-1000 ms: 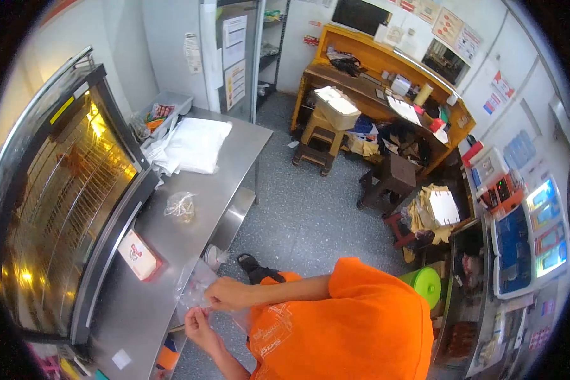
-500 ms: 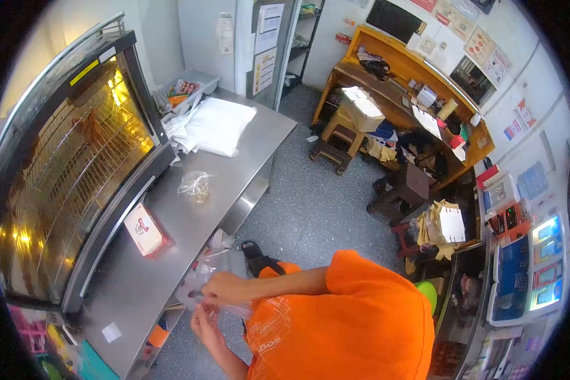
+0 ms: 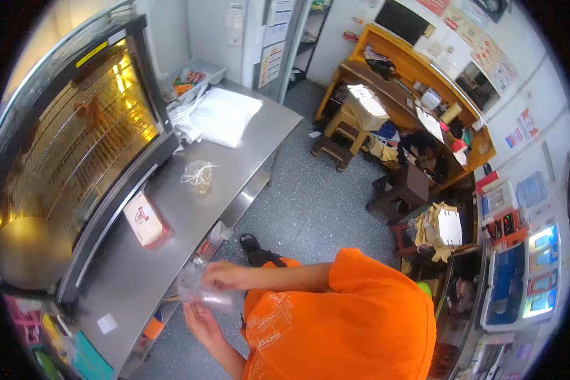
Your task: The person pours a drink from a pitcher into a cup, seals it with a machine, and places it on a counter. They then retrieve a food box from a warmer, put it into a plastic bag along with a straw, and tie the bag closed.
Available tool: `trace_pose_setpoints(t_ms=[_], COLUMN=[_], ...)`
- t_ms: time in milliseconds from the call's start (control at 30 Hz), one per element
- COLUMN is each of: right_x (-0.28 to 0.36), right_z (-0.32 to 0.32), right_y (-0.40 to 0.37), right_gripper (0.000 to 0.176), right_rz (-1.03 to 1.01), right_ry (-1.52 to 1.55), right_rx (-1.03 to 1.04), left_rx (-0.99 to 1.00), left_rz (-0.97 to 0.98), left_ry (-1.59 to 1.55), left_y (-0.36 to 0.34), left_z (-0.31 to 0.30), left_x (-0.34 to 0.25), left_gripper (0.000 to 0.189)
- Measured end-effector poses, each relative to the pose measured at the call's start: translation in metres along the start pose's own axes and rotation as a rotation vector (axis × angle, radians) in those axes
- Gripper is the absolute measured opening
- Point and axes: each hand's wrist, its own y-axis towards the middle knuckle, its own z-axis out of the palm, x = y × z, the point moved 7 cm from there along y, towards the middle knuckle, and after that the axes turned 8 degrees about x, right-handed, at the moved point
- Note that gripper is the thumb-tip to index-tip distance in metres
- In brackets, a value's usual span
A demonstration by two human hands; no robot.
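Note:
My right hand (image 3: 225, 276), slightly blurred, is closed on a clear plastic bag (image 3: 215, 299) beside the metal counter's edge. Below it, my left hand (image 3: 202, 322) has its fingertips pinched at the lower edge of the same bag. What the bag holds, if anything, is too unclear to tell. Both forearms come out of my orange shirt (image 3: 342, 310). On the metal counter (image 3: 190, 221) lie a red and white box (image 3: 147, 220) and a crumpled clear bag with something brownish inside (image 3: 198, 177).
A glass-fronted cabinet with wire racks (image 3: 88, 152) stands along the counter. White bags (image 3: 225, 117) and a grey tray (image 3: 212, 69) sit at its far end. Stools (image 3: 402, 193) and a cluttered wooden desk (image 3: 386, 79) are across the floor. My foot (image 3: 252, 244) shows near the counter.
My hands have moved slightly apart, and the clear bag now looks more spread out between them. The view has shifted a little. A blurred round patch has appeared over the cabinet's lower left.

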Motion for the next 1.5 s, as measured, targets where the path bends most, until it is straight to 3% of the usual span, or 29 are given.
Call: trace_pose_setpoints(t_ms=[100, 133, 233, 267, 333, 367, 400, 433, 467, 500, 533, 567, 600, 667, 700, 767, 800, 900, 933, 967, 1000, 1067, 1100, 1167, 1200, 1267, 1300, 1367, 1500], right_x=[-0.001, -0.006, 0.023, 0.035, 0.052, 0.061, 0.074, 0.073, 0.071, 0.067, 0.071, 0.083, 0.081, 0.087, 0.086, 0.079, 0.078, 0.059, 0.043, 0.025, 0.016, -0.018, -0.030, -0.029, -0.033, -0.044, -0.027, -0.013, 0.044], right_z=[-0.042, -0.057, -0.066, -0.053, -0.033, -0.007, 0.026, 0.031, 0.037, 0.034, 0.021, 0.023, 0.032, 0.030, 0.031, 0.015, 0.023, 0.032, 0.031, 0.033, 0.027, 0.052, 0.066, 0.089, 0.083, 0.047, 0.037, 0.010, -0.026], right_y=[0.014, 0.023, 0.008, 0.002, -0.012, -0.012, -0.019, -0.016, -0.014, 0.007, 0.019, 0.032, 0.042, 0.054, 0.058, 0.071, 0.071, 0.074, 0.080, 0.083, 0.087, 0.077, 0.066, 0.049, 0.050, 0.064, 0.076, 0.086, 0.101], right_gripper=[0.006, 0.006, 0.009, 0.017, 0.023, 0.023, 0.022, 0.022, 0.022, 0.020, 0.020, 0.022, 0.022, 0.023, 0.023, 0.021, 0.021, 0.019, 0.019, 0.021, 0.021, 0.025, 0.026, 0.025, 0.025, 0.020, 0.016, 0.016, 0.017], right_rz=[-0.062, -0.041, -0.004, 0.089, 0.149, 0.184, 0.078, 0.027, -0.055, -0.258, -0.471, -0.339, -0.345, -0.539, -0.538, -0.320, -0.320, -0.164, 0.047, 0.253, 0.255, 0.444, 0.504, -0.008, -0.008, -0.073, -0.219, 0.126, -0.122], right_ry=[0.307, 0.388, 0.538, 0.362, -0.153, -0.181, -0.739, -1.021, -1.297, -1.445, -1.571, -1.379, -1.389, -1.021, -1.018, -0.438, -0.440, -0.171, -0.033, 0.107, 0.109, 0.163, 0.176, -0.867, -0.863, -0.907, -0.982, -0.238, -0.273], right_rx=[-0.025, 0.171, 0.125, 0.008, 0.197, 0.256, 0.419, 0.512, 0.593, 0.464, 0.329, 0.093, 0.105, -0.062, -0.056, -0.063, -0.060, -0.026, 0.084, 0.196, 0.194, 0.555, 0.678, 0.470, 0.465, 0.289, 0.163, 0.035, -0.149], left_rx=[0.088, 0.110, 0.082, 0.139, 0.146, 0.129, 0.100, 0.068, 0.101, 0.144, 0.131, -0.044, -0.221, -0.397, -0.556, -0.669, -0.777, -0.705, -0.709, -0.600, -0.475, -0.195, -0.193, -0.203, -0.202, -0.473, -0.626, -0.814, -1.045], left_rz=[-0.094, -0.084, 0.006, 0.073, 0.191, 0.218, 0.210, 0.232, 0.224, 0.207, 0.216, 0.231, 0.245, 0.389, 0.522, 0.482, 0.438, 0.224, 0.215, 0.286, 0.351, 0.188, 0.189, 0.110, 0.105, 0.063, 0.180, 0.242, 0.590], left_ry=[-0.462, -0.509, -0.636, -0.569, -0.504, -0.091, 0.320, 0.304, 0.649, 0.990, 0.981, 1.065, 1.144, 1.008, 0.870, 0.820, 0.765, 0.391, 0.394, 0.000, -0.393, -0.394, -0.392, -0.394, -0.391, -0.412, -0.444, 0.026, 0.276], left_y=[-0.001, -0.001, -0.004, -0.009, -0.023, -0.030, -0.035, -0.044, -0.051, -0.058, -0.058, -0.054, -0.053, -0.058, -0.068, -0.086, -0.096, -0.093, -0.089, -0.072, -0.057, -0.024, -0.016, -0.002, 0.001, -0.008, -0.017, -0.041, -0.093], left_z=[-0.009, -0.018, -0.060, -0.063, -0.059, -0.045, -0.032, -0.022, -0.006, -0.005, -0.013, -0.035, -0.049, -0.061, -0.071, -0.105, -0.120, -0.130, -0.121, -0.101, -0.082, -0.076, -0.075, -0.074, -0.081, -0.114, -0.134, -0.175, -0.244], left_x=[-0.009, -0.013, -0.031, -0.041, -0.059, -0.071, -0.081, -0.091, -0.100, -0.106, -0.101, -0.095, -0.094, -0.091, -0.096, -0.107, -0.114, -0.109, -0.109, -0.101, -0.092, -0.038, -0.020, 0.007, 0.012, 0.029, 0.028, 0.016, 0.006], left_gripper=[0.012, 0.010, 0.006, 0.006, 0.007, 0.009, 0.012, 0.012, 0.012, 0.015, 0.015, 0.018, 0.023, 0.030, 0.036, 0.041, 0.047, 0.040, 0.040, 0.039, 0.042, 0.046, 0.046, 0.037, 0.037, 0.031, 0.023, 0.021, 0.027])
